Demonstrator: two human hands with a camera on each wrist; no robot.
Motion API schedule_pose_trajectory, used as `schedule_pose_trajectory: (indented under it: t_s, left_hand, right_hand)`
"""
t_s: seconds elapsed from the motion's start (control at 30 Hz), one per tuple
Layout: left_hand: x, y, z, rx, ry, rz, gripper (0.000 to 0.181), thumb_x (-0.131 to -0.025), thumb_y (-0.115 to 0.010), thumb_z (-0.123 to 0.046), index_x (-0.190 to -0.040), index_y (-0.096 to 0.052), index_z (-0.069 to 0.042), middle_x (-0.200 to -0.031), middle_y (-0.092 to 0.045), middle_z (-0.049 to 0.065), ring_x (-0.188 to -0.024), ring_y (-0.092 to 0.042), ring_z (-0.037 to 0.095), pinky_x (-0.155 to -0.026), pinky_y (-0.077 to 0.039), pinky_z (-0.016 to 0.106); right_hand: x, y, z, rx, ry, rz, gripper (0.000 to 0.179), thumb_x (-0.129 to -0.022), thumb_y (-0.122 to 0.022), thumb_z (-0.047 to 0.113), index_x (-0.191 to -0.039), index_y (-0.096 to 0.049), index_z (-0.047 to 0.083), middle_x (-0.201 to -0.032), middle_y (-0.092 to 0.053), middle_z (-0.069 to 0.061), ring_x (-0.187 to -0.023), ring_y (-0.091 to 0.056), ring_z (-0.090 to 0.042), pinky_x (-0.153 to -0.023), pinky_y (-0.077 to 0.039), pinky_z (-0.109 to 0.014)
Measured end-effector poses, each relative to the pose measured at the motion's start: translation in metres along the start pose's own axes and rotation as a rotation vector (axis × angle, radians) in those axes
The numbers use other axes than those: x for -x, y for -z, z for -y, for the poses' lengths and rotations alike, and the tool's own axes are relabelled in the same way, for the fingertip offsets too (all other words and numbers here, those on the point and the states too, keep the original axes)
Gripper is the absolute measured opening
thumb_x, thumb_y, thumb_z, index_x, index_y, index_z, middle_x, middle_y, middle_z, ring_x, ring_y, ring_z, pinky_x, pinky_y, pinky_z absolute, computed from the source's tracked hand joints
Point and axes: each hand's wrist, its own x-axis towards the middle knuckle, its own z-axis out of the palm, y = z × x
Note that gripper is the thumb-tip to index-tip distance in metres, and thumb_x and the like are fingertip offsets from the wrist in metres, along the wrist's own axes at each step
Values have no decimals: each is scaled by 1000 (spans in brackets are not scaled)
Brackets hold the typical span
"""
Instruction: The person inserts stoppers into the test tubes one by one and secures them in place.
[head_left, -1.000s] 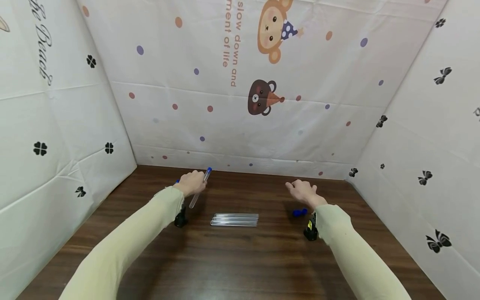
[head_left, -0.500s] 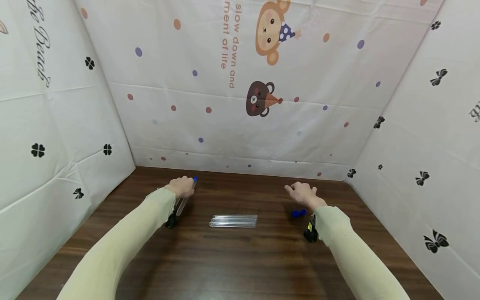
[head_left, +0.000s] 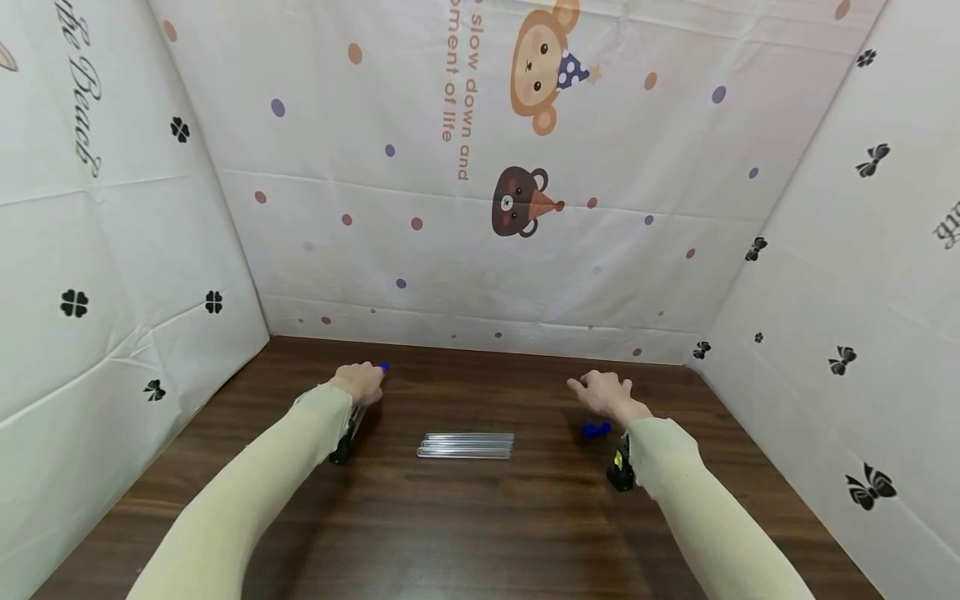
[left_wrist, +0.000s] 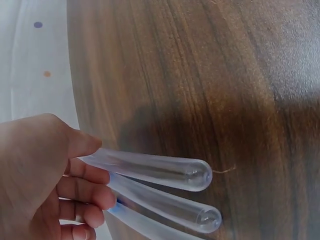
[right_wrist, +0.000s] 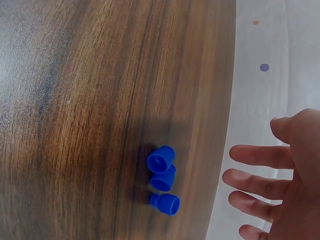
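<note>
My left hand (head_left: 358, 383) pinches a clear test tube (left_wrist: 155, 169) between thumb and fingers, near its blue-capped end. In the left wrist view, a second test tube (left_wrist: 172, 204) and a third one lie just beside it, with blue showing at their finger-side ends. My right hand (head_left: 606, 394) hovers with fingers extended and holds nothing. Close to it on the table, three blue caps (right_wrist: 162, 180) lie bunched together. Several clear test tubes (head_left: 465, 447) without caps lie side by side in the middle, between my hands.
The dark wood table (head_left: 450, 533) is bounded by a white printed cloth (head_left: 360, 250) behind it and along both sides. Black wrist cameras hang below each sleeve, the left one (head_left: 341, 450) close to the tubes.
My left hand has moved left and slightly toward me, carrying the capped test tube down beside the others there. My right hand has stayed nearly still over the caps.
</note>
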Motion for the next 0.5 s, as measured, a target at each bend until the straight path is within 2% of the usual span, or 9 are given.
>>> schedule_pose_trajectory:
  t_s: [0.13, 0.33, 0.43, 0.5]
  left_hand:
    - [1, 0, -2, -35, 1, -2, 18, -96, -52, -15, -91, -63, -2, -76, -56, 8, -60, -47, 18, -58, -44, 33]
    - [6, -3, -2, -44, 4, -8, 20, -96, -52, -14, -80, -61, -6, -73, -57, 8, -57, -47, 17, -57, -43, 32]
    - [5, -5, 0, -33, 5, -19, 19, -95, -51, -10, -79, -61, -5, -77, -61, 10, -59, -50, 19, -57, -44, 34]
    - [0, -8, 4, -29, 12, -15, 16, -94, -52, -9, -84, -63, -4, -83, -63, 14, -62, -53, 21, -59, -46, 36]
  right_hand:
    - [-1, 0, 0, 10, -8, -10, 50, -104, -38, 35, -131, -56, -3, -136, -55, -23, -128, -46, -46, -104, -17, -72]
    - [-2, -2, 0, 51, -3, -14, 49, -103, -39, 36, -125, -61, -1, -133, -57, -24, -125, -43, -50, -100, -21, -70]
    - [-2, -2, 0, 52, -4, -19, 46, -103, -40, 36, -114, -66, -1, -131, -59, -23, -124, -39, -53, -98, -23, -67]
    - [-2, -2, 0, 48, -6, -28, 44, -103, -41, 35, -107, -68, 1, -130, -60, -22, -124, -37, -53, -97, -23, -67]
